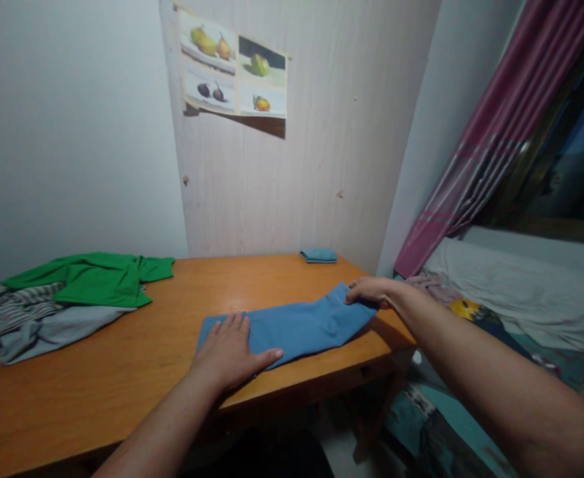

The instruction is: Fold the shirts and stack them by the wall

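Note:
A blue garment (296, 325), folded into a long strip, lies across the front of the wooden table. On its left end my left hand (235, 352) rests flat, fingers spread and thumb pointing right. My right hand (369, 292) pinches the right end and lifts it a little off the tabletop. Between the two hands the cloth is mostly flat, with creases near the raised end. What kind of garment it is cannot be made out.
The wooden table (172, 372) holds a green shirt (107, 279) over striped and grey clothes (68, 332) at left. A small folded blue cloth (318, 255) sits at the back right. Beyond the right edge is a bed with bedding (511, 292), below a pink curtain (491, 133).

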`<state>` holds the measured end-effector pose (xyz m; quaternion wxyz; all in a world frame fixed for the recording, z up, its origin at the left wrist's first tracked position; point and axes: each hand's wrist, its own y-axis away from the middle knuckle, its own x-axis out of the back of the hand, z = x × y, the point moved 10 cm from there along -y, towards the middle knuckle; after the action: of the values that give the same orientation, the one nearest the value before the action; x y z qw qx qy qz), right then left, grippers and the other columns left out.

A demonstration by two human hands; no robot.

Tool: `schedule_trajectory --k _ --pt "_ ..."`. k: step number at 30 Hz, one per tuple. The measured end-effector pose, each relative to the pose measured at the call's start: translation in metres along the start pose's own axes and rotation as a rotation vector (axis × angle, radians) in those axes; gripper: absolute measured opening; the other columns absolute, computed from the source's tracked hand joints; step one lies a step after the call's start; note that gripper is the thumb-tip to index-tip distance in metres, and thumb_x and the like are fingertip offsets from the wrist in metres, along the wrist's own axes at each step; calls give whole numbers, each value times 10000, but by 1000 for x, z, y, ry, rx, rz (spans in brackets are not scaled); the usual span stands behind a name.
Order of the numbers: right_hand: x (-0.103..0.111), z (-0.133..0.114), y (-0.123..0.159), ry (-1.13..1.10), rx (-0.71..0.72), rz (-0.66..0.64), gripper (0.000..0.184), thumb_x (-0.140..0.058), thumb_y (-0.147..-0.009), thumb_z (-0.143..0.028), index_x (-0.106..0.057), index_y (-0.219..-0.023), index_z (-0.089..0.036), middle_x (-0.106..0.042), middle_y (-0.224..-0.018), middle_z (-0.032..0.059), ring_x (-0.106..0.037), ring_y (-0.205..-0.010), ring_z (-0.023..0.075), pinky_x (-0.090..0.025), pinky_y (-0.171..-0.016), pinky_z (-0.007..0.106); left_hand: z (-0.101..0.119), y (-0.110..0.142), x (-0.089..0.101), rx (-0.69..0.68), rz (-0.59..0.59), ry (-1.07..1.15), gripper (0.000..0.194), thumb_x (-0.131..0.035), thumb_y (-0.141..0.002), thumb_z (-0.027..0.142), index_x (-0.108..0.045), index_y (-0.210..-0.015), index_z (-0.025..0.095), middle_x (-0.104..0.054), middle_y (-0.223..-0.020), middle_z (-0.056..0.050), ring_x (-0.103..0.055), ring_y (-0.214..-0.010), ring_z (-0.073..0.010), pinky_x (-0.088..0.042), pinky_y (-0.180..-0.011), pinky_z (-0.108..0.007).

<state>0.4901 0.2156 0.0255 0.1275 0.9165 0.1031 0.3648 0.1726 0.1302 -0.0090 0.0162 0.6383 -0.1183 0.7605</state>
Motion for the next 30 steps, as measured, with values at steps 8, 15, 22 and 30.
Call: schedule_trajectory --k 8,15,22,30 --pt "-40 -65 5 64 76 -97 190 -665 -659 -67 -628 -816 -167 -695 -709 5 -666 -627 148 -554 -596 230 0 0 -1 0 12 15 1190 -362 -672 943 -468 -1453 51 -352 -1558 -235 -254 -1472 -409 -208 -1183 -548" --pt "-88 -101 9 513 136 -48 165 -689 -652 -144 -657 -814 -152 -697 -719 47 -653 -604 179 -508 -526 256 3 1 0 8 -1 7 1244 -322 -654 968 -451 -1459 28 -330 -1564 -248 -258 -1472 -405 -206 -1187 -538" --pt "-115 -105 5 596 127 -37 250 -669 -661 -161 -696 -908 -140 -733 -841 100 -688 -664 215 -519 -567 283 3 2 -1 17 -1 6 1256 -300 -644 980 -434 -1474 48 -322 -1572 -239 -253 -1477 -391 -197 -1193 -531" --pt "-98 -124 11 603 178 -10 196 -674 -695 -188 -704 -883 -145 -724 -787 87 -676 -677 202 -502 -569 260 4 4 1 4 22 50 1228 -335 -643 972 -462 -1456 61 -349 -1560 -240 -258 -1472 -403 -196 -1184 -542"
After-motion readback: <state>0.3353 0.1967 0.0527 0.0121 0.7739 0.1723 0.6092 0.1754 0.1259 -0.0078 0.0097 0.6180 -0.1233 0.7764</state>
